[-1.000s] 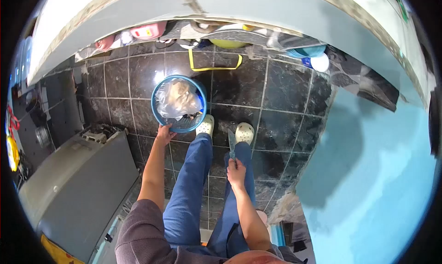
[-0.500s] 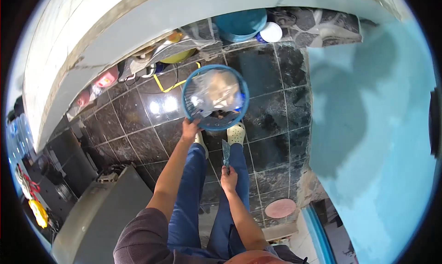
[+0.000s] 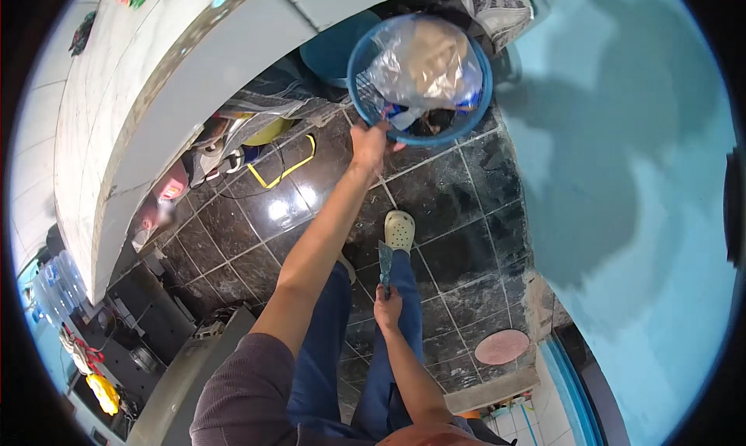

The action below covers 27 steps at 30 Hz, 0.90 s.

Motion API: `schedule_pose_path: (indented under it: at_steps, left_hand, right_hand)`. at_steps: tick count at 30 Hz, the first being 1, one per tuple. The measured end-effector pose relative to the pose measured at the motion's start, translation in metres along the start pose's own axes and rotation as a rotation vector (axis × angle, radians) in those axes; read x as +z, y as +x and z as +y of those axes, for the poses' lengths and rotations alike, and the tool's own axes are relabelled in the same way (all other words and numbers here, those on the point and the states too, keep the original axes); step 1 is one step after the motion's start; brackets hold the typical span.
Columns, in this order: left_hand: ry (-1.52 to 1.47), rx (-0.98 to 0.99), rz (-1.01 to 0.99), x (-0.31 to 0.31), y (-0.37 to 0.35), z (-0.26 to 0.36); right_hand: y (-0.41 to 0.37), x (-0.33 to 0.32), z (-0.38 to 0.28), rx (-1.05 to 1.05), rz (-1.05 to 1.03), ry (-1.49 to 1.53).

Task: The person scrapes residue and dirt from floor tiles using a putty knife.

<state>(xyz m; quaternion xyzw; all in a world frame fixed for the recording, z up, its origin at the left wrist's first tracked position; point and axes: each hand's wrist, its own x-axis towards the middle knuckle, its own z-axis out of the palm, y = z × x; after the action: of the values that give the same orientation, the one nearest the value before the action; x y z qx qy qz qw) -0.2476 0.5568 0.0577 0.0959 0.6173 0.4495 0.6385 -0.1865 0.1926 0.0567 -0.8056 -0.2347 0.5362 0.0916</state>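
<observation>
My left hand (image 3: 370,144) grips the near left rim of a round blue basket (image 3: 356,96), which is held out at arm's length. Inside the basket lie a clear plastic bag with something tan in it (image 3: 435,61) and dark and blue scraps. Lower down, my right hand (image 3: 387,306) is closed round the handle of a scraper (image 3: 385,263), whose flat blade points away from me, above my right leg.
Dark floor tiles (image 3: 435,201) lie under my cream clogs (image 3: 399,230). A blue tub (image 3: 330,54) stands behind the basket under the counter (image 3: 179,81). Yellow tape (image 3: 291,168) marks the floor, a pink round mat (image 3: 502,346) lies lower right, and a blue wall (image 3: 622,158) rises right.
My left hand has carried the basket away from me and to the right, towards the wall, partly in front of the tub. My right hand still holds the scraper in about the same place.
</observation>
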Motion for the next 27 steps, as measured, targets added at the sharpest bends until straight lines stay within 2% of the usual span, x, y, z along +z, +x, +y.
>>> schedule_pose_path:
  at_steps: [7, 9, 11, 12, 15, 17, 19, 20, 23, 27]
  left_hand:
    - [-0.059, 0.178, 0.011, 0.048, 0.050, 0.034]
    - [-0.052, 0.220, -0.015, 0.059, 0.063, 0.034]
    - [-0.043, 0.234, 0.075, 0.068, 0.077, 0.032]
    - [0.042, 0.301, 0.078, 0.070, 0.082, 0.033]
    - [0.105, 0.307, 0.158, 0.074, 0.093, 0.038]
    - [0.123, 0.277, 0.151, 0.067, 0.096, 0.041]
    - [0.191, 0.036, -0.017, 0.060, 0.096, 0.047]
    - [0.204, -0.074, -0.028, 0.056, 0.093, 0.047]
    - [0.287, -0.029, -0.012, 0.053, 0.096, 0.027]
    - [0.133, 0.042, 0.050, 0.056, 0.070, 0.019]
  right_hand:
    - [-0.001, 0.001, -0.009, -0.013, 0.039, 0.047]
    - [0.000, -0.004, -0.013, -0.042, -0.045, 0.079]
    - [0.005, 0.004, -0.001, -0.055, -0.006, 0.060]
    - [0.005, 0.001, -0.006, -0.074, 0.031, 0.036]
    - [0.002, -0.011, -0.023, -0.026, 0.007, 0.066]
    - [0.002, -0.013, -0.023, -0.011, -0.023, 0.080]
    - [0.004, -0.012, -0.023, -0.007, -0.052, 0.098]
    - [0.006, -0.008, -0.019, -0.027, -0.022, 0.083]
    - [0.011, 0.003, 0.001, -0.049, 0.016, 0.066]
    - [0.009, -0.003, -0.009, -0.121, 0.061, 0.074]
